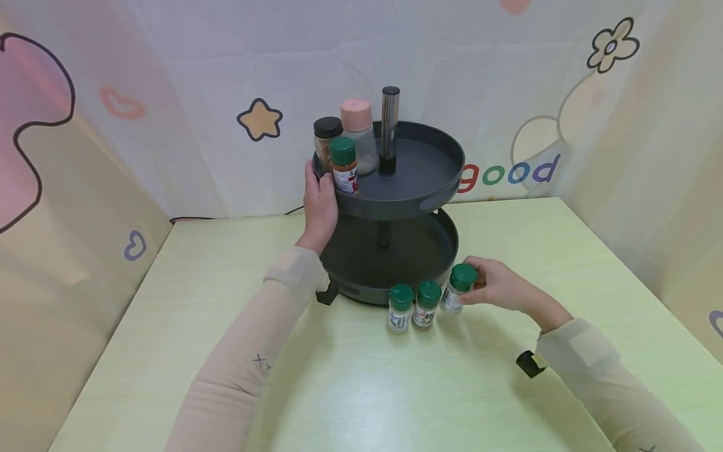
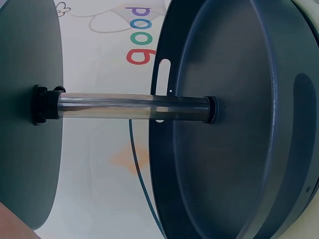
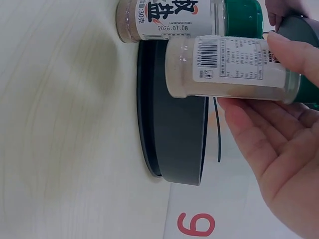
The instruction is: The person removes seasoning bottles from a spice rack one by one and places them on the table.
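My left hand (image 1: pixel 320 210) rests against the left rim of the upper tray (image 1: pixel 418 169) of a dark two-tier rack, its fingers fairly straight. Just above its thumb, a green-capped spice jar (image 1: pixel 344 166) stands on that tray, beside a black-capped jar (image 1: pixel 326 143) and a pink-capped bottle (image 1: pixel 361 135). To the rack's front right, my right hand (image 1: pixel 499 285) pinches another green-capped spice jar (image 3: pixel 234 67) between thumb and fingers, upright and close over the table. Two similar jars, a left one (image 1: pixel 400 309) and a middle one (image 1: pixel 426 306), stand on the table beside it.
The lower tray (image 1: pixel 390 270) sits directly behind the table jars. A metal post (image 2: pixel 129 106) joins the two tiers, and a second post section (image 1: pixel 390 129) rises above the upper tray. A printed curtain (image 1: pixel 214 69) hangs behind the light table (image 1: pixel 226 270).
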A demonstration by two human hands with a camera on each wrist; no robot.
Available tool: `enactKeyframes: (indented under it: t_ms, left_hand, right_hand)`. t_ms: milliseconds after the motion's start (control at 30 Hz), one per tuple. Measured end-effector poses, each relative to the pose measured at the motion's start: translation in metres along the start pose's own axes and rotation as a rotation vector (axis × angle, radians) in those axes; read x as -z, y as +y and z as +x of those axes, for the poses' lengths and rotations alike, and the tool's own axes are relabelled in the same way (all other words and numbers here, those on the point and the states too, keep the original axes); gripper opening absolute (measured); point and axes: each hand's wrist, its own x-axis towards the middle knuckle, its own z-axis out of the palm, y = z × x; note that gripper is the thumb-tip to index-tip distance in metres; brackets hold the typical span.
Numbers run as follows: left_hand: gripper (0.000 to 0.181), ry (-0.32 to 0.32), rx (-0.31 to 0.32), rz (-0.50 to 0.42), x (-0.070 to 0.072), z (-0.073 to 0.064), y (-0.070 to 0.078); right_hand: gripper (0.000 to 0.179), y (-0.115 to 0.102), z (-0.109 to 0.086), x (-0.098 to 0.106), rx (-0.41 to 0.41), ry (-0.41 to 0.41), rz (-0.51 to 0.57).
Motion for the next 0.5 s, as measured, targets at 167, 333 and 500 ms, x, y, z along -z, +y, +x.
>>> enactKeyframes:
  t_ms: [167,333,500]
  left_hand:
    - [0.056,-0.001,0.002,0.001,0.0000,-0.0004,0.0002]
    - [0.056,0.000,-0.001,0.002,0.0002,-0.0006,0.0004]
    - [0.056,-0.007,0.002,0.002,0.0004,-0.0012,0.0010]
  right_hand:
    - [0.039,0.0026,0.0005,-0.0018,-0.029,-0.026,-0.020]
    - [0.041,0.0060,0.0012,-0.0034,-0.044,-0.033,-0.028]
    - [0.041,0.0087,0.0022,-0.0050,-0.054,-0.038,-0.034]
